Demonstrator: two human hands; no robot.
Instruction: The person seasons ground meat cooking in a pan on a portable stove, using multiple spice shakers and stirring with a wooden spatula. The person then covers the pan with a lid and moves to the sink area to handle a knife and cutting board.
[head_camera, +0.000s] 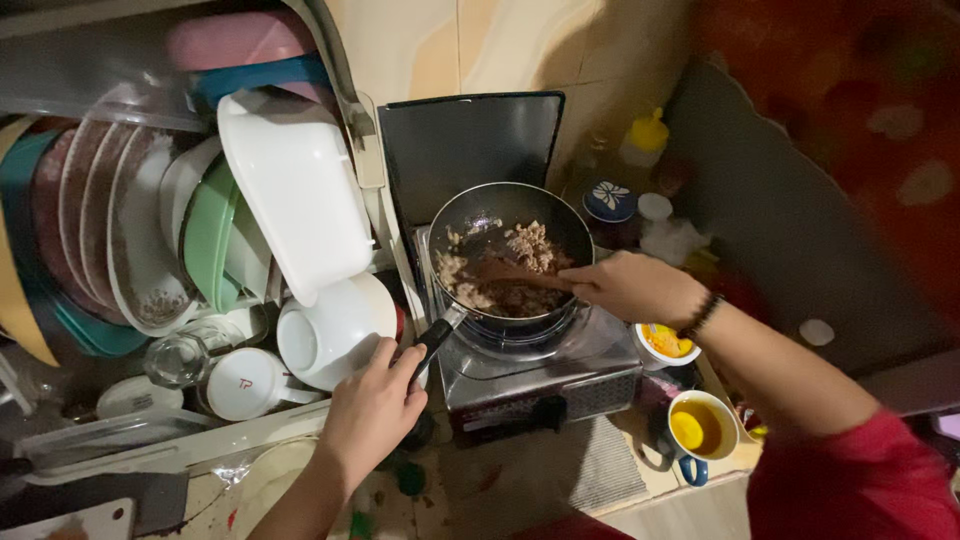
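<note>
Hands: left (372, 408) pan handle (432, 345) | right (625, 287) spoon (515, 274) | pan (510, 205): mince (530, 250)

We see a dish rack (60, 440) crowded with plates (110, 220) and a white tub (295, 185), and a mug (700, 430) of yellow liquid nearby.

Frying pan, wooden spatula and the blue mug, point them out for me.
frying pan (560, 215): head view, bare inner wall at the far right.
wooden spatula (510, 272): head view, blade over the minced food.
blue mug (722, 412): head view, white rim.
</note>
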